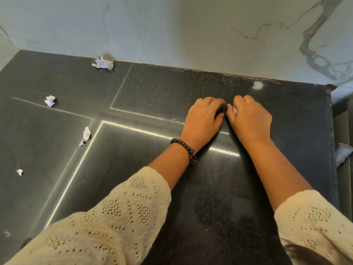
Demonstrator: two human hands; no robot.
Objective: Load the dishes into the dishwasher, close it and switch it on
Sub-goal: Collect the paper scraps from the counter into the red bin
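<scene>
No dishes and no dishwasher are in view. Both hands sit side by side on a black stone counter [152, 188], a little right of centre and close to the back wall. My left hand [202, 119], with a dark bead bracelet on its wrist, has its fingers curled down, and nothing shows inside them. My right hand [250, 119] is curled too and pinches a small white paper scrap [234, 110] between thumb and fingers. The fingertips of the two hands almost meet.
Crumpled white paper scraps lie on the counter: one at the back wall [103, 63], others at the left [50, 100] [86, 133] [19, 171], and one behind my right hand [257, 85]. A grey marbled wall [191, 31] stands behind. The counter ends at the right edge [332, 150].
</scene>
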